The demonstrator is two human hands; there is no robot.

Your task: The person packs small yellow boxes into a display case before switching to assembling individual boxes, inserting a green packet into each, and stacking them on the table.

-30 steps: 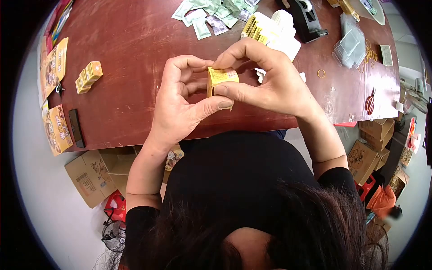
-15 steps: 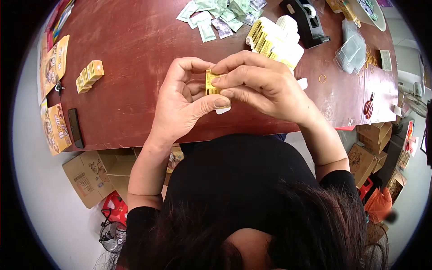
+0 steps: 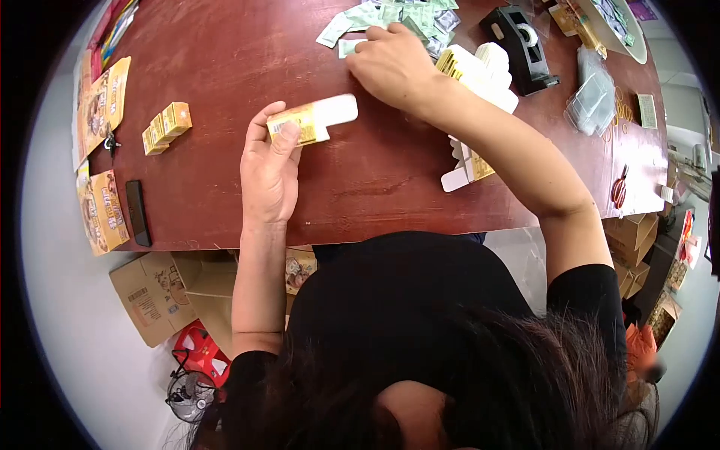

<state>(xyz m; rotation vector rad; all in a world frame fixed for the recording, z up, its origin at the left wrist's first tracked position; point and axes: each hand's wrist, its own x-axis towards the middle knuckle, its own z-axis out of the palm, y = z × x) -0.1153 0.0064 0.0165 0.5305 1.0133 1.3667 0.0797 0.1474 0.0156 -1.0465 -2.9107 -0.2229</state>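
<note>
Dark hair (image 3: pixel 517 352) and a black shirt (image 3: pixel 405 289) fill the near view and cover part of the floor. Below the desk (image 3: pixel 225 195), an opened cardboard box (image 3: pixel 154 296) bears printing too small to read.

By the near left corner lie a black bar (image 3: pixel 138 214) and a printed bag (image 3: pixel 105 210), its lettering illegible. Toward the near right corner are red-handled scissors (image 3: pixel 619 191).

Above the desk's near part, the left hand (image 3: pixel 268 176) grips a small yellow box (image 3: pixel 297 122) between thumb and fingers; its white flap points right. Thumb and fingers hide part of its label, and the rest is too fine to read.

Left of it stands a short row of orange-yellow boxes (image 3: pixel 167 127). To the right, the right forearm crosses over and partly hides a pile of unfilled cartons (image 3: pixel 484 75).

Farther off, the right hand (image 3: pixel 390 64) reaches to the green and purple packets (image 3: pixel 401 15) near the far edge, which the view crops. Its fingertips are hard to make out, so whether they grasp one cannot be told. Beyond the cartons sits a black tape dispenser (image 3: pixel 520 49).
</note>
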